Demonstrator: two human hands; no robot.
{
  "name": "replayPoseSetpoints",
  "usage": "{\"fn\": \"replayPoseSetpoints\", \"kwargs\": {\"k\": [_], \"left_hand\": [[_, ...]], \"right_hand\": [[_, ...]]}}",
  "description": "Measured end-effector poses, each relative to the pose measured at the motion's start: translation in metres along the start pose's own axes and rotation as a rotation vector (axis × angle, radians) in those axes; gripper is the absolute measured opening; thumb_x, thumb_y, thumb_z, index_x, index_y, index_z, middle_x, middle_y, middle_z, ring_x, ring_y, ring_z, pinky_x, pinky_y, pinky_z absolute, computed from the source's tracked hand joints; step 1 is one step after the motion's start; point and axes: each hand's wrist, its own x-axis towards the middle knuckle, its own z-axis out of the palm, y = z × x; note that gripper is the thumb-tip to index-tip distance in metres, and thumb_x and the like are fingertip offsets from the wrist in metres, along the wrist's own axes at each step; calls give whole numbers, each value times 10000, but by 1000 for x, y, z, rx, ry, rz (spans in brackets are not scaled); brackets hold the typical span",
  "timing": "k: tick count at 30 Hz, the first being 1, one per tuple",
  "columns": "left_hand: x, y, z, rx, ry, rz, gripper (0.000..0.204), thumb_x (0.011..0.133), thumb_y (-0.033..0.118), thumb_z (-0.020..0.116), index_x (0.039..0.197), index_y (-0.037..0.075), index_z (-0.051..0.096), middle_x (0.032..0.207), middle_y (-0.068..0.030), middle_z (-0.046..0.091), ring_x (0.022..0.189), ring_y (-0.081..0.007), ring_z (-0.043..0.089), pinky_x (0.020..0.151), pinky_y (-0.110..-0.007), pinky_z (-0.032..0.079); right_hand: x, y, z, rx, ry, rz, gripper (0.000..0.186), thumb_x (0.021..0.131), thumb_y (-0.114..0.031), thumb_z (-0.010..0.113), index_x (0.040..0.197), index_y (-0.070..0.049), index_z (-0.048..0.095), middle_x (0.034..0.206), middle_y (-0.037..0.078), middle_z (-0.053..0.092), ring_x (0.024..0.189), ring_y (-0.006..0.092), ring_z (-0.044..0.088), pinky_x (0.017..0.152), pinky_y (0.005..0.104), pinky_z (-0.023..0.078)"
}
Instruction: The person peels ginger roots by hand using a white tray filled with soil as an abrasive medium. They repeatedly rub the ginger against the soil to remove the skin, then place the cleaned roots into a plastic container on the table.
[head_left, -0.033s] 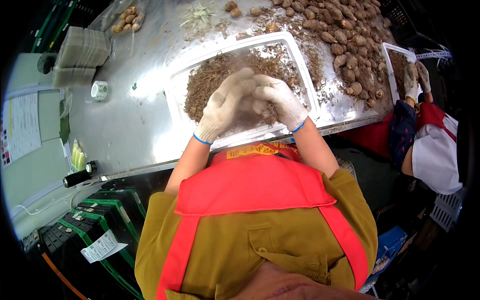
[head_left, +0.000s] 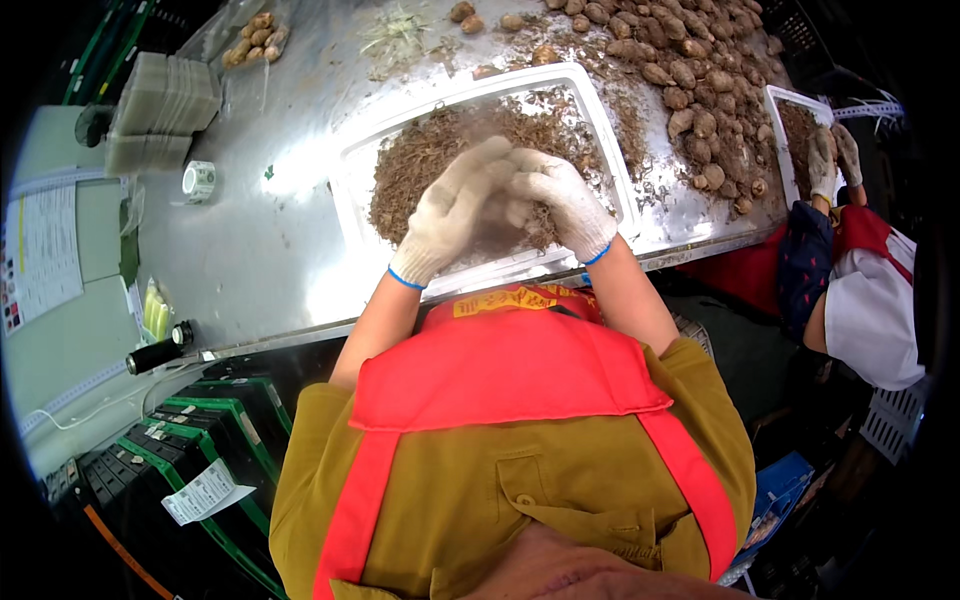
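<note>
My left hand [head_left: 452, 210] and my right hand [head_left: 562, 200], both in white knit gloves with blue cuffs, are pressed together over a white rectangular tray [head_left: 345, 165]. The tray holds a heap of brown fibrous root trimmings [head_left: 420, 160]. The fingers curl toward each other around a blurred brownish spot. What lies between them is hidden. The tray rests on a metal table [head_left: 250, 260] just in front of my red apron.
A pile of brown tubers [head_left: 680, 70] covers the table's far right. A co-worker's gloved hands [head_left: 832, 160] work over a second white tray [head_left: 785, 110]. A stack of trays [head_left: 165, 110], a tape roll [head_left: 200, 180] and a black-handled tool [head_left: 155, 352] lie left. Green crates [head_left: 200, 430] stand below.
</note>
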Motion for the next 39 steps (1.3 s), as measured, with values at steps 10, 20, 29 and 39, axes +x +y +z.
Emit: {"fn": "replayPoseSetpoints", "kwargs": {"k": [10,20,29,39], "left_hand": [[0,1,3,240,0,69,413,1073,230,432,1388,-6,557,1323,-131,636,1128,-202,643,958,-308,522],[7,2,2,-209,45,-203,589,1075,457,455,1390,-37,517,937,-57,663,697,-113,583,592,-264,509],[9,-4,1,-428,35,-278,650,1059,498,483,1421,-42,481,905,-63,647,656,-134,577,559,-269,487],[4,-6,3,203,51,103,448,1083,321,441,1379,13,577,1202,-101,705,915,-125,667,758,-228,540]], "right_hand": [[-2,-1,15,64,108,-40,242,860,-72,582,1091,-15,628,802,24,638,601,98,572,540,246,473],[3,12,7,-266,192,-199,153,872,-53,532,938,7,656,709,42,624,550,111,557,501,265,442],[1,21,7,-184,177,-204,234,926,-88,560,1098,9,685,875,53,690,728,104,620,657,257,509],[-3,6,6,22,61,-16,294,900,-74,558,1166,26,629,903,56,667,703,112,613,641,259,513]]}}
